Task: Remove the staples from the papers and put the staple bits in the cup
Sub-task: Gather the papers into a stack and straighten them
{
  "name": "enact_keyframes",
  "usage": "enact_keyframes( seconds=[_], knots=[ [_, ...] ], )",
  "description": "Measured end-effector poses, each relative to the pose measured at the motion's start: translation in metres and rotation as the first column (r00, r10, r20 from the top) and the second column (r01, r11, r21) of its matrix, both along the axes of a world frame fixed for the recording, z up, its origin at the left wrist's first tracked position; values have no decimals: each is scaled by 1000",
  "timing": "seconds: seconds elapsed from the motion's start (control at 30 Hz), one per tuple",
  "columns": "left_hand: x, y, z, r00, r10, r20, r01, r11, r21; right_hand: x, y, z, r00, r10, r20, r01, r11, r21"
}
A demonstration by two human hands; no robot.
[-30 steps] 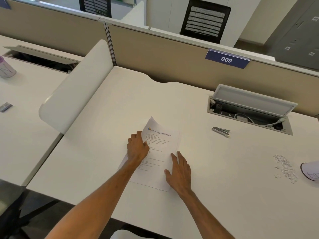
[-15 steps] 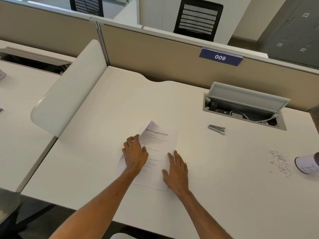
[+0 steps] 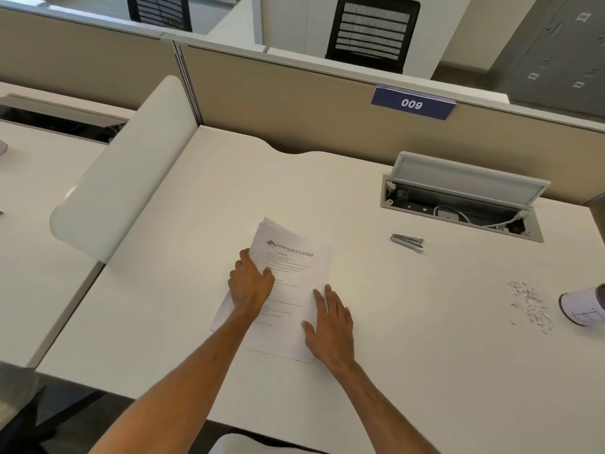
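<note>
A thin stack of printed papers (image 3: 294, 273) lies on the white desk (image 3: 409, 339) in front of me. My left hand (image 3: 250, 283) curls around the stack's left edge, thumb on top of the page. My right hand (image 3: 330, 326) rests flat, fingers spread, on the lower right corner of the papers. A metal staple remover (image 3: 407, 242) lies on the desk to the right of the papers. Far right, a white paper cup (image 3: 582, 306) lies on its side. A heap of small pale bits (image 3: 530, 306) is spread just left of the cup.
An open cable box (image 3: 465, 198) with a raised grey lid is sunk into the desk at the back right. A white curved divider (image 3: 124, 172) stands on the left. A beige partition (image 3: 311, 109) with a 009 sign closes the back.
My left hand has closed on the papers' left edge and the upper sheets have lifted and fanned slightly. The view has shifted so the cup shows more at the right.
</note>
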State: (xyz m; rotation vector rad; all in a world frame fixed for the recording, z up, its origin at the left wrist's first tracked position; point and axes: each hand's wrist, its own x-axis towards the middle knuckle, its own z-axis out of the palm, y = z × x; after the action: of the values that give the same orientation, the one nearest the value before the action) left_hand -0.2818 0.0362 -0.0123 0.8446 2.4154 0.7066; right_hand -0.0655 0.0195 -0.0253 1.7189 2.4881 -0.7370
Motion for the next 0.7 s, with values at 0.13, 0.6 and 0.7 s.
enact_keyframes(
  seconds=[0.13, 0.6, 0.7],
  knots=[
    [-20, 5, 10, 982, 96, 165, -93, 995, -27, 4, 1, -2, 1000, 11, -20, -11, 1000, 6],
    [-19, -18, 23, 736, -101, 669, -70, 972, 224, 30, 40, 8, 745, -427, -513, 286, 899, -333],
    [-2, -24, 32, 673, -188, 716, -59, 951, 305, 45, 58, 20, 554, -614, -562, 390, 788, -477]
  ],
)
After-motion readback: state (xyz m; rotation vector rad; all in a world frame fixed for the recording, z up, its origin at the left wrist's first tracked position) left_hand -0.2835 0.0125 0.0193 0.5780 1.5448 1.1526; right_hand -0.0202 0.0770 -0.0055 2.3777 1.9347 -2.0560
